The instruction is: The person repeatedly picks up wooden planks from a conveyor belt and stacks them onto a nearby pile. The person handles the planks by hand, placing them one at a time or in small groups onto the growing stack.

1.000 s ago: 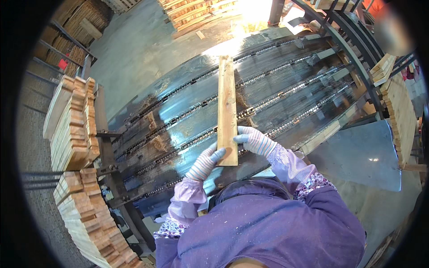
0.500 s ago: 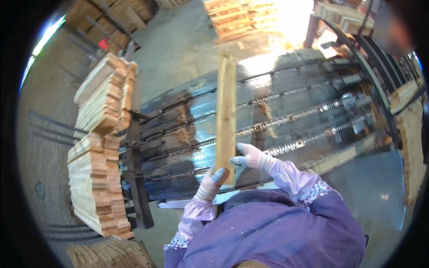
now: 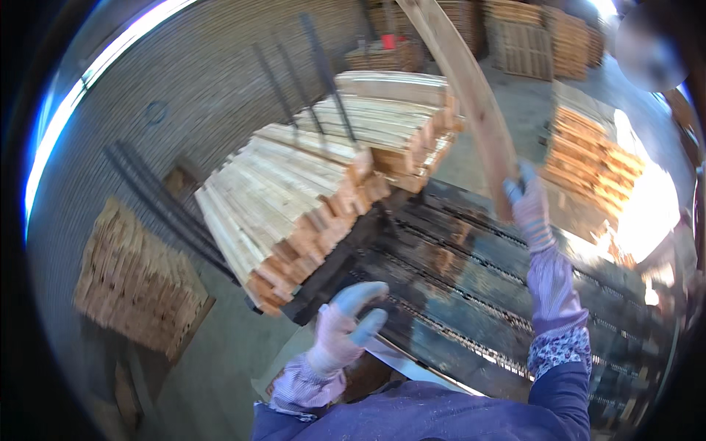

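My right hand (image 3: 531, 207), in a pale glove with blue-grey fingertips, grips the lower end of a long wooden board (image 3: 474, 103). The board slants up and away to the far left, raised above the chain conveyor (image 3: 507, 257). My left hand (image 3: 342, 329), gloved the same way, holds nothing; its thumb and fingers stand apart above the conveyor's near left corner. Just beyond it lies a big stack of pale boards (image 3: 276, 195), their uneven ends toward me. A second stack of boards (image 3: 404, 110) adjoins it on the far side.
Dark upright metal posts (image 3: 327, 73) rise among the stacks. A pile of rough boards (image 3: 140, 279) sits on the floor at left. More stacked wood (image 3: 596, 162) stands at the far right in bright sunlight. A brick wall (image 3: 184, 81) runs along the left.
My view has swung left toward the stacks. My left hand has let go of the board; my right hand now holds it by its end, lifted off the conveyor.
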A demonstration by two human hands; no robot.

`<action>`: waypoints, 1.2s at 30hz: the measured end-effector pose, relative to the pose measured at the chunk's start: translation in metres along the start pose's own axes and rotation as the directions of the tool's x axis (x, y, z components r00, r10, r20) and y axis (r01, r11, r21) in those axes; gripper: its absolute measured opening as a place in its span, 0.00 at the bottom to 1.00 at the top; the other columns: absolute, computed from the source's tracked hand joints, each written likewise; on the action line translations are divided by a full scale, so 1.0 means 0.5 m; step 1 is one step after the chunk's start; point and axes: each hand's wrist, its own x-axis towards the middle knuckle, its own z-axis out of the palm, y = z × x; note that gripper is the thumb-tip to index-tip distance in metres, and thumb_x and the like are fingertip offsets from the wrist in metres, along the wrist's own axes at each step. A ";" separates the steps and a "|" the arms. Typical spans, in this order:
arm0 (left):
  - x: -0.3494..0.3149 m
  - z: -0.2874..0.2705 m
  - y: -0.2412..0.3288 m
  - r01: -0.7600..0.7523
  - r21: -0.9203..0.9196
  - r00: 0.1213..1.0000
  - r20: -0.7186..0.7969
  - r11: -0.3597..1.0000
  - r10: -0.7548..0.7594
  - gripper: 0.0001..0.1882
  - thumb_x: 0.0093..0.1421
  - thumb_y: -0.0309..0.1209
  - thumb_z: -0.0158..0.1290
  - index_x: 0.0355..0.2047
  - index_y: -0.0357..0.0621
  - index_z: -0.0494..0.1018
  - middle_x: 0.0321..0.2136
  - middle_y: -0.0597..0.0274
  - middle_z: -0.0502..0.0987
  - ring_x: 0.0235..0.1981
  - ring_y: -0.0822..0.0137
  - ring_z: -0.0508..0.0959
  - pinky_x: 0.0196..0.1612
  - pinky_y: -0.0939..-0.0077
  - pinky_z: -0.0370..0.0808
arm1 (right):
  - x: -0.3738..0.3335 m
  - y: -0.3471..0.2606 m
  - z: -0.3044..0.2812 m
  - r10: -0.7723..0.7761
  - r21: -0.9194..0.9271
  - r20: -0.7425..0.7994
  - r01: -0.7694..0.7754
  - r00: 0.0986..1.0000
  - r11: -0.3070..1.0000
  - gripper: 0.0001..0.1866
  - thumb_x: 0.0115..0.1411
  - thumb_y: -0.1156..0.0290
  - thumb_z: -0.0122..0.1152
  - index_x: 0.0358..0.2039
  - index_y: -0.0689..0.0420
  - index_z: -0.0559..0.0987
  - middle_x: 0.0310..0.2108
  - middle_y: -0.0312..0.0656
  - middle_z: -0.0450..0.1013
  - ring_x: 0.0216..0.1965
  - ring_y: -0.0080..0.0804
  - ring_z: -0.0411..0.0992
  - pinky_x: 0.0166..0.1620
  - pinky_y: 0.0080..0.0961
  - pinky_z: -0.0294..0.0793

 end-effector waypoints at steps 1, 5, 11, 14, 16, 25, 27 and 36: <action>-0.008 -0.043 0.028 -0.061 -0.010 0.986 -0.158 0.998 0.059 0.23 0.64 0.27 0.63 0.58 0.33 0.75 0.54 0.52 0.79 0.54 0.63 0.80 0.58 0.66 0.76 | 0.087 0.018 0.038 -0.117 0.026 -0.090 0.120 0.989 0.992 0.24 0.63 0.72 0.64 0.61 0.55 0.75 0.42 0.49 0.78 0.43 0.37 0.77 0.47 0.34 0.77; 0.010 -0.203 0.010 -0.219 0.209 0.778 -0.552 0.953 0.300 0.26 0.65 0.28 0.63 0.62 0.33 0.72 0.60 0.49 0.74 0.61 0.60 0.75 0.66 0.63 0.69 | 0.349 -0.058 0.199 -0.273 -0.187 -0.099 0.251 0.957 0.950 0.24 0.67 0.67 0.62 0.63 0.40 0.74 0.50 0.49 0.80 0.51 0.50 0.79 0.50 0.44 0.78; -0.016 -0.301 -0.029 0.034 0.128 0.725 -0.686 0.991 0.064 0.35 0.70 0.34 0.57 0.74 0.38 0.58 0.70 0.52 0.65 0.69 0.58 0.67 0.73 0.59 0.59 | 0.543 -0.155 0.433 -0.351 -0.540 0.160 0.379 0.923 0.751 0.25 0.67 0.64 0.60 0.64 0.35 0.74 0.49 0.48 0.79 0.53 0.50 0.77 0.54 0.49 0.77; -0.001 -0.299 -0.066 0.058 0.062 0.674 -0.739 0.996 0.007 0.35 0.70 0.31 0.57 0.72 0.35 0.58 0.68 0.48 0.65 0.68 0.56 0.67 0.72 0.57 0.60 | 0.562 -0.067 0.469 -0.255 -0.790 0.289 0.380 0.923 0.482 0.21 0.64 0.63 0.65 0.58 0.38 0.79 0.52 0.44 0.76 0.57 0.46 0.75 0.56 0.46 0.76; 0.008 -0.300 -0.080 0.070 0.054 0.636 -0.772 0.996 -0.003 0.35 0.70 0.31 0.57 0.72 0.34 0.58 0.67 0.47 0.66 0.68 0.58 0.67 0.72 0.60 0.60 | 0.544 -0.068 0.471 -0.212 -0.809 0.318 0.381 0.924 0.446 0.22 0.62 0.63 0.68 0.57 0.40 0.79 0.53 0.43 0.75 0.58 0.45 0.74 0.58 0.45 0.75; 0.052 -0.279 -0.055 0.113 -0.240 0.590 -0.764 0.964 -0.260 0.39 0.70 0.32 0.56 0.76 0.36 0.53 0.67 0.53 0.67 0.63 0.65 0.71 0.67 0.71 0.65 | 0.353 -0.182 0.352 -0.474 0.156 0.246 0.448 0.845 0.880 0.35 0.57 0.68 0.75 0.66 0.54 0.74 0.62 0.48 0.73 0.63 0.43 0.72 0.63 0.42 0.74; 0.036 -0.286 -0.056 0.107 -0.330 0.631 -0.706 0.938 -0.320 0.41 0.72 0.37 0.55 0.77 0.39 0.48 0.70 0.53 0.64 0.67 0.63 0.68 0.69 0.69 0.63 | 0.179 -0.269 0.317 -0.489 0.470 0.398 0.285 0.776 0.835 0.40 0.55 0.64 0.78 0.67 0.58 0.72 0.59 0.50 0.76 0.59 0.43 0.75 0.63 0.41 0.74; 0.008 -0.271 -0.081 -0.006 -0.170 0.856 -0.510 0.985 -0.083 0.73 0.48 0.53 0.77 0.79 0.44 0.38 0.74 0.46 0.55 0.74 0.54 0.59 0.73 0.58 0.61 | 0.002 -0.312 0.373 -0.431 0.205 0.640 0.399 0.636 0.894 0.75 0.34 0.42 0.88 0.76 0.58 0.53 0.67 0.63 0.61 0.68 0.66 0.62 0.69 0.53 0.65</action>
